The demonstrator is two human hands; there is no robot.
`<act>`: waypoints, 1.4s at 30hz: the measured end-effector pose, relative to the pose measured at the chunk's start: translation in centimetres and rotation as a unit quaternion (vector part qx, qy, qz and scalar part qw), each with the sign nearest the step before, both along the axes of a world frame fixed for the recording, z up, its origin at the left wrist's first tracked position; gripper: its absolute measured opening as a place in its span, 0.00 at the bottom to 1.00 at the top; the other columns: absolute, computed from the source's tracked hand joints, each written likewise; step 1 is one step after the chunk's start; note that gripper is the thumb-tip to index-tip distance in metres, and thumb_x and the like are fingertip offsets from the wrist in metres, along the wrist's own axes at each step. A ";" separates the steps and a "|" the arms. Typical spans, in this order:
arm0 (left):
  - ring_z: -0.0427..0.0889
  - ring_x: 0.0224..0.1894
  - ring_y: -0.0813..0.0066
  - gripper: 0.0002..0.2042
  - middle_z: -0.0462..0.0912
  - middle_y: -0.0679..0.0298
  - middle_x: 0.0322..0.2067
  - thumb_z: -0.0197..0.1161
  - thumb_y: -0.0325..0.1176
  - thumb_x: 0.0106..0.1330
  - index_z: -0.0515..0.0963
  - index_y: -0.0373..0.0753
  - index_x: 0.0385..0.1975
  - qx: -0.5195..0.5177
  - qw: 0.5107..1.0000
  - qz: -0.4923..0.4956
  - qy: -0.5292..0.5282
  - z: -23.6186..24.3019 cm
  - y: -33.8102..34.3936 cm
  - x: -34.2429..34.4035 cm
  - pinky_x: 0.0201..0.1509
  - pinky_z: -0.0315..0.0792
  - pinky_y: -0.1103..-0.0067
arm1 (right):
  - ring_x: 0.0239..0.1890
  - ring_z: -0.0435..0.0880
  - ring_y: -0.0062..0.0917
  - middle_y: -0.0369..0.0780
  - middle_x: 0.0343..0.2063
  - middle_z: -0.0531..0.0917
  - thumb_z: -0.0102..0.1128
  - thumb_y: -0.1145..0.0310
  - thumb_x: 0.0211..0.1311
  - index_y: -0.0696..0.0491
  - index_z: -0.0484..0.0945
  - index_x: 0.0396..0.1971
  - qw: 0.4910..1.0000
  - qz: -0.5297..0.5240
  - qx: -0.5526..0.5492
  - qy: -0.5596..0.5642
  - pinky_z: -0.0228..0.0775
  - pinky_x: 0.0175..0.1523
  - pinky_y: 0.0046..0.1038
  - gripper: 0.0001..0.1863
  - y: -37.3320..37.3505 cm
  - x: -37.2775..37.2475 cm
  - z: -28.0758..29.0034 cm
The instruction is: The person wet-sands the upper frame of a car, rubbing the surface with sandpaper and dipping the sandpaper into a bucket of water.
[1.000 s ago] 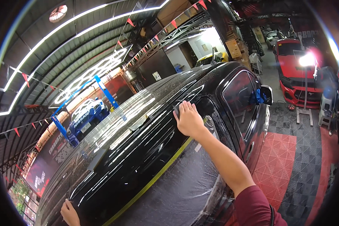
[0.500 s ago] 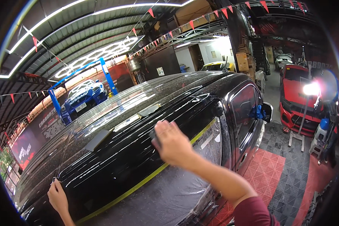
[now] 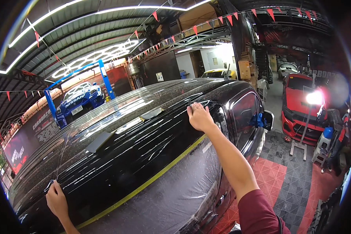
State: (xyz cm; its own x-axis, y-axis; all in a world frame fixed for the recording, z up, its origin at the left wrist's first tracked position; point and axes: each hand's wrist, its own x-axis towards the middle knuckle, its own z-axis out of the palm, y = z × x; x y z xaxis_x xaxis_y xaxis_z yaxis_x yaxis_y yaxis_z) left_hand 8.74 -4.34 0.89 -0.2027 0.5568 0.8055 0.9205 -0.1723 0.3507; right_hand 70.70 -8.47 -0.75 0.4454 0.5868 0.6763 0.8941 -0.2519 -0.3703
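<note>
My left hand (image 3: pixel 56 197) is closed at the roof's left side, fingertips on a small item I cannot make out, where a thin line runs upward. Up at the far end of the black vehicle's side, near the rear side window's top, my right hand (image 3: pixel 200 116) presses with fingers together over a dark pad, mostly hidden beneath them. Between them, a grey flat piece (image 3: pixel 99 141) and a paler piece (image 3: pixel 151 114) lie on the speckled roof (image 3: pixel 78 128). Below, yellow tape (image 3: pixel 144 183) borders plastic sheeting (image 3: pixel 163 202) covering the glass.
A blue car (image 3: pixel 78 105) stands by a blue lift (image 3: pixel 107 82) at left. At right are a red car (image 3: pixel 302 105), a lit lamp on a stand (image 3: pixel 314 97), a stool (image 3: pixel 321 154), red and grey floor tiles (image 3: pixel 292 187). A yellow car (image 3: pixel 216 73) sits behind.
My right hand swept down and left along the black panel half a second ago, then back up and right. My left hand stays at the roof edge. The view has shifted.
</note>
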 end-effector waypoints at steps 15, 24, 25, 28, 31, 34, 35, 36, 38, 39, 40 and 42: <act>0.84 0.39 0.45 0.25 0.87 0.49 0.32 0.50 0.49 0.83 0.86 0.34 0.36 0.014 0.999 0.037 0.005 -0.9 1.1 -0.2 0.45 0.74 0.58 | 0.80 0.60 0.44 0.52 0.75 0.68 0.37 0.50 0.85 0.62 0.64 0.74 1.000 0.008 0.018 -0.003 0.46 0.83 0.52 0.33 -0.6 2.3 -3.5; 0.83 0.48 0.44 0.23 0.88 0.47 0.40 0.52 0.50 0.83 0.87 0.36 0.45 -0.037 0.998 0.041 -0.035 -0.3 0.7 0.0 0.54 0.74 0.58 | 0.81 0.59 0.45 0.55 0.75 0.67 0.36 0.50 0.85 0.64 0.65 0.74 0.999 0.030 -0.023 -0.030 0.45 0.83 0.52 0.34 -0.6 4.0 -2.1; 0.83 0.47 0.43 0.23 0.87 0.47 0.39 0.52 0.50 0.83 0.87 0.36 0.44 -0.021 0.999 0.038 -0.034 -0.6 1.0 -0.7 0.53 0.74 0.58 | 0.79 0.62 0.49 0.56 0.73 0.69 0.36 0.51 0.85 0.63 0.67 0.72 0.995 0.053 -0.074 -0.030 0.46 0.83 0.53 0.33 0.6 3.8 0.0; 0.83 0.43 0.42 0.23 0.86 0.47 0.35 0.52 0.49 0.83 0.86 0.36 0.41 -0.017 0.998 0.017 -0.059 -1.0 0.2 -0.4 0.49 0.74 0.58 | 0.73 0.69 0.56 0.59 0.67 0.76 0.37 0.50 0.85 0.63 0.74 0.63 0.985 0.077 -0.150 -0.029 0.51 0.80 0.55 0.31 1.5 3.1 3.1; 0.82 0.38 0.43 0.23 0.83 0.47 0.31 0.52 0.47 0.83 0.82 0.33 0.34 0.095 0.995 0.027 -0.004 -1.4 0.4 -0.9 0.44 0.72 0.58 | 0.72 0.70 0.57 0.57 0.66 0.77 0.38 0.49 0.84 0.57 0.72 0.66 0.985 0.088 -0.146 -0.001 0.53 0.79 0.54 0.30 0.6 2.8 1.8; 0.82 0.35 0.42 0.23 0.83 0.47 0.28 0.52 0.46 0.82 0.82 0.32 0.32 0.038 0.999 0.018 -0.006 -0.2 -0.3 0.1 0.42 0.72 0.56 | 0.70 0.72 0.58 0.58 0.64 0.78 0.38 0.48 0.85 0.56 0.73 0.67 0.979 0.062 -0.193 -0.004 0.60 0.76 0.50 0.29 0.1 1.8 4.1; 0.82 0.35 0.42 0.23 0.83 0.47 0.28 0.52 0.46 0.82 0.82 0.32 0.32 0.034 0.999 0.013 -0.008 -0.3 -0.4 0.1 0.42 0.72 0.56 | 0.69 0.73 0.59 0.59 0.63 0.79 0.38 0.49 0.85 0.56 0.74 0.66 0.980 0.051 -0.191 0.004 0.61 0.75 0.51 0.29 0.1 1.6 4.7; 0.82 0.35 0.42 0.23 0.83 0.47 0.27 0.52 0.46 0.82 0.83 0.32 0.32 0.043 0.999 0.013 -0.009 -0.4 -0.2 0.0 0.42 0.73 0.56 | 0.68 0.74 0.59 0.59 0.62 0.79 0.38 0.49 0.85 0.57 0.75 0.65 0.981 0.045 -0.187 0.009 0.62 0.74 0.52 0.29 1.0 1.6 4.8; 0.84 0.36 0.43 0.23 0.84 0.46 0.27 0.53 0.45 0.81 0.84 0.32 0.31 0.022 0.999 -0.002 -0.028 0.4 -0.9 0.9 0.43 0.74 0.55 | 0.67 0.74 0.59 0.60 0.62 0.79 0.38 0.49 0.85 0.61 0.74 0.66 0.981 0.036 -0.190 -0.027 0.63 0.73 0.51 0.31 0.4 0.7 3.9; 0.84 0.36 0.43 0.23 0.84 0.47 0.27 0.53 0.45 0.81 0.84 0.32 0.31 0.018 0.999 0.001 -0.026 0.6 -1.1 1.1 0.43 0.74 0.55 | 0.66 0.75 0.60 0.61 0.62 0.79 0.41 0.50 0.84 0.63 0.74 0.65 0.986 0.060 -0.143 -0.063 0.64 0.73 0.51 0.30 0.3 -1.7 2.8; 0.84 0.36 0.43 0.23 0.84 0.47 0.27 0.54 0.45 0.81 0.84 0.32 0.31 0.016 1.000 0.003 -0.024 0.6 -0.9 1.1 0.44 0.75 0.56 | 0.65 0.77 0.60 0.61 0.61 0.79 0.43 0.52 0.84 0.65 0.74 0.64 0.987 0.083 -0.094 -0.098 0.65 0.73 0.51 0.30 0.0 -4.6 2.2; 0.84 0.34 0.42 0.23 0.85 0.46 0.27 0.53 0.46 0.81 0.84 0.32 0.32 0.026 1.000 0.014 -0.006 0.2 -0.7 0.2 0.41 0.74 0.56 | 0.65 0.77 0.58 0.61 0.60 0.80 0.48 0.56 0.82 0.66 0.74 0.63 0.968 0.210 -0.052 -0.128 0.65 0.73 0.49 0.27 -0.1 -14.2 1.8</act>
State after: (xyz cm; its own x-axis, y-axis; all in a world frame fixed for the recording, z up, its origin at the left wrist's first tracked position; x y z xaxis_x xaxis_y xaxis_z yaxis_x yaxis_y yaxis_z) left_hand 8.96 -5.01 1.05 -0.2272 0.5087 0.8304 0.9213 -0.1640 0.3525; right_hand 56.51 -8.60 1.08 -0.0216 0.7504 0.6607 0.9849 0.1293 -0.1147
